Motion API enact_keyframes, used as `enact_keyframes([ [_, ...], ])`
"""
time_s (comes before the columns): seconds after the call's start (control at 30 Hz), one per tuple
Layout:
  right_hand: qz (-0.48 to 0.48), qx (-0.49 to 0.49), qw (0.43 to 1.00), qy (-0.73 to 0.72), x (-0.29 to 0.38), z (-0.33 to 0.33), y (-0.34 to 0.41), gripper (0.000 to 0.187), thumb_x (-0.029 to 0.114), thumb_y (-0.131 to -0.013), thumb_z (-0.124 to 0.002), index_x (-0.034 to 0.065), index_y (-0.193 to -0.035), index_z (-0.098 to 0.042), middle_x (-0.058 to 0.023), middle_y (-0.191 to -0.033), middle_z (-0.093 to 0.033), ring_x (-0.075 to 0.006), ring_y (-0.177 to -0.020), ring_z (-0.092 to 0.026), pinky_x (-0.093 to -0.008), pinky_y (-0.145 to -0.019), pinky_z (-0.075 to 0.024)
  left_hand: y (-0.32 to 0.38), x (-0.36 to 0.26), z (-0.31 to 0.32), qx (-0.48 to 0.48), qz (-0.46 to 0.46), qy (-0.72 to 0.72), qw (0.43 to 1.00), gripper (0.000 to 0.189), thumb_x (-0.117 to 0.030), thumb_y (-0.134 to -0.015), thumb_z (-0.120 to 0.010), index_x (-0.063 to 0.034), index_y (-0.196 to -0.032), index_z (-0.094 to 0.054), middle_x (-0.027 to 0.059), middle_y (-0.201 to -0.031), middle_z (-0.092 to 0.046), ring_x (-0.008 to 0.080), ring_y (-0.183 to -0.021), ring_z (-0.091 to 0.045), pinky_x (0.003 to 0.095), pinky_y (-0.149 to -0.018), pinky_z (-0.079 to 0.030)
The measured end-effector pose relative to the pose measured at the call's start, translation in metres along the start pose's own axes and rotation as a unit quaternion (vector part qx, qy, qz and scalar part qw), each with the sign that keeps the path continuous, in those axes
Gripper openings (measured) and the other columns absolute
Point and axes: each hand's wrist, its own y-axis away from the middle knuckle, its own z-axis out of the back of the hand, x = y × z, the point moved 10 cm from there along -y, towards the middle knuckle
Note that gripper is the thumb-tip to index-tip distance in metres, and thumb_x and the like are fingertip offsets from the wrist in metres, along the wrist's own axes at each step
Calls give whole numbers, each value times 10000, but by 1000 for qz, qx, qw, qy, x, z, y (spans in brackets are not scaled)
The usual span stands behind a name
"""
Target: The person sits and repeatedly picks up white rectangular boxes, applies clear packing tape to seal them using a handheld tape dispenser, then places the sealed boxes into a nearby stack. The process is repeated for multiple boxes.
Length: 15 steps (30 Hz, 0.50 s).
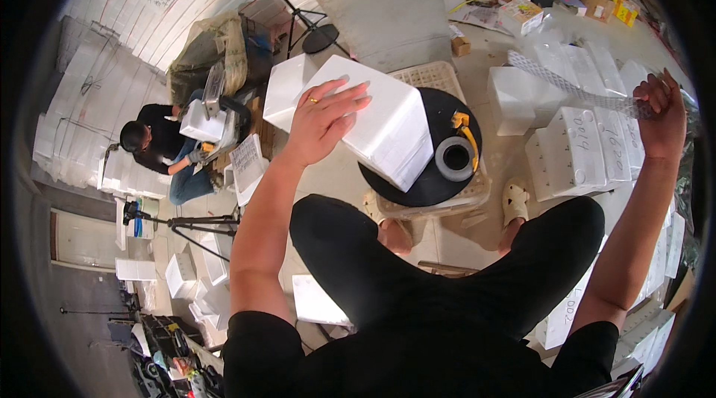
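Note:
A white foam box [386,118] stands tilted in my view on a black round turntable [386,188]. My left hand [330,118] lies flat on its upper face, fingers somewhat apart, not wrapped around it. Out to the far right, my right hand [660,110] pinches one end of a long patterned strip of tape [576,90]. The strip stretches leftward in the air and its other end looks free. A grey tape roll [444,166] and a yellow tape dispenser [467,132] lie on the turntable, right of the box.
Beneath the turntable is a beige plastic crate [447,70]. Another white box [288,82] adjoins the foam box at left. Stacked foam boxes with handwriting [576,146] stand at right. A seated co-worker [159,140] handles a box at left, near a tripod [196,222].

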Motion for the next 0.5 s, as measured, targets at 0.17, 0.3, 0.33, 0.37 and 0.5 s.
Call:
enact_keyframes([
  [0.17,203,51,927,310,74,41,-7,294,202,-1117,-560,1,-1316,-639,-203,-1247,-647,-243,-1253,-580,-390,-1074,-493,-12,-12,-2,93,47,-9,994,601,-317,-934,-730,-193,-1506,-595,11,-1561,-606,304,-1553,-410,532,-1257,-262],
  [0.3,135,89,962,219,58,45,-3,446,272,-1102,-555,10,-1459,-609,-255,-1445,-637,-312,-1482,-510,-502,-1245,-402,0,-36,-11,139,133,-118,974,1097,-479,-812,-859,-141,-1684,-284,96,-1679,-446,354,-1606,-315,583,-1309,-154],
  [0.33,137,132,965,179,49,37,0,415,309,-1091,-560,11,-1361,-662,-216,-1415,-671,-319,-1437,-555,-520,-1257,-372,-1,-40,-12,151,139,-145,968,1085,-512,-831,-848,-111,-1672,-293,107,-1711,-390,344,-1607,-317,611,-1301,-147],
  [0.37,121,69,982,128,45,46,-5,280,248,-1081,-564,16,-1157,-703,-197,-1323,-716,-309,-1340,-626,-496,-1227,-412,-5,-49,-6,135,124,-175,967,918,-469,-855,-836,-96,-1590,-433,106,-1699,-415,339,-1601,-331,591,-1307,-153],
  [0.5,115,119,978,125,-20,4,18,166,122,-1004,-616,81,-866,-531,-17,-759,-475,-182,-706,-499,-450,-1002,-553,-36,-103,5,17,85,56,995,625,-340,-858,-869,-52,-1362,-637,128,-1643,-488,342,-1543,-423,501,-1287,-285],
])
